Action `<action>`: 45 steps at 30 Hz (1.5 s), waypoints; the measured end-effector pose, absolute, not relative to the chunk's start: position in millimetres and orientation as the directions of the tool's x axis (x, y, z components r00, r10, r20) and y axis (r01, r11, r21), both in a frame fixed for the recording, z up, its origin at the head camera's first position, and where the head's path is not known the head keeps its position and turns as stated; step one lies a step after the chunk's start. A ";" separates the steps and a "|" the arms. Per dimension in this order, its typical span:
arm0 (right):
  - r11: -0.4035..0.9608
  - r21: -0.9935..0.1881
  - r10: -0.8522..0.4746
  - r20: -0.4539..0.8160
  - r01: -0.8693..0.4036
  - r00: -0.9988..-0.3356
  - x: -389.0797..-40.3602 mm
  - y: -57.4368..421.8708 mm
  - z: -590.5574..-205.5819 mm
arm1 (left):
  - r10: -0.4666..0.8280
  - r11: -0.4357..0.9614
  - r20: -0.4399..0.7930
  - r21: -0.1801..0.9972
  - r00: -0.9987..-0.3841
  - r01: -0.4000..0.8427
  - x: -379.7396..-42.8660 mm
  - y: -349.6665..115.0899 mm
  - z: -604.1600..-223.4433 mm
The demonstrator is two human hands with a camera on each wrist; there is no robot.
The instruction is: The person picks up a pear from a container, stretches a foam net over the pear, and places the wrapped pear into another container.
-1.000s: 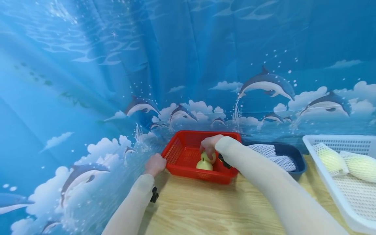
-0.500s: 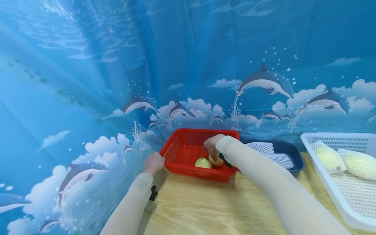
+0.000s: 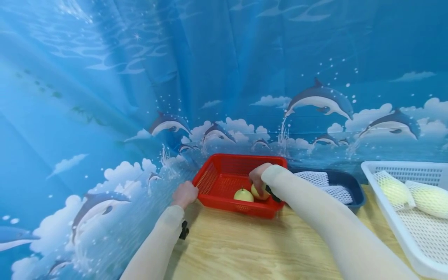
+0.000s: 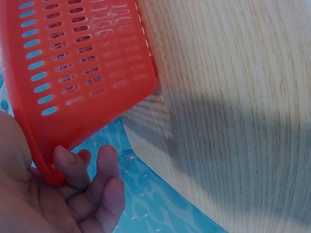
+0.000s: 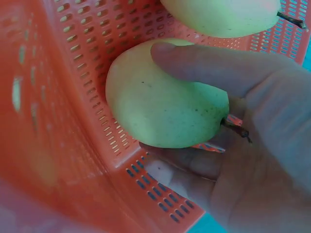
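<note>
Readable text or signs — 0 in view.

**Red in front of blue**

On the slotted basket [image 3: 231, 165], plain red. Inside it, on two pears [image 5: 155, 107], pale yellow-green with dark specks. In front of it, on the table [image 3: 227, 245], light brown wood grain. To its right, on the tub [image 3: 341, 179], dark navy; on the nets [image 3: 315, 178], white mesh; farther right, on the tray [image 3: 421, 227], white. Behind it, on the curtain [image 3: 217, 58], blue with printed dolphins [image 3: 322, 93] and white clouds [image 3: 234, 128].
</note>
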State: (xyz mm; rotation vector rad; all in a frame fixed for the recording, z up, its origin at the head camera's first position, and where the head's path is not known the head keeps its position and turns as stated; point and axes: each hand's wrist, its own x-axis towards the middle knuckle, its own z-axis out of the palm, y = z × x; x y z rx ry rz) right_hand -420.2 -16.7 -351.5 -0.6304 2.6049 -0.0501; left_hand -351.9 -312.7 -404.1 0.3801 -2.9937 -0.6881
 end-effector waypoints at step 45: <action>0.709 -0.181 -0.702 -0.282 -0.682 -0.654 -343.3 60.4 -274.7 | -0.224 0.888 0.001 0.412 -0.975 -0.203 -348.0 -310.5 -404.7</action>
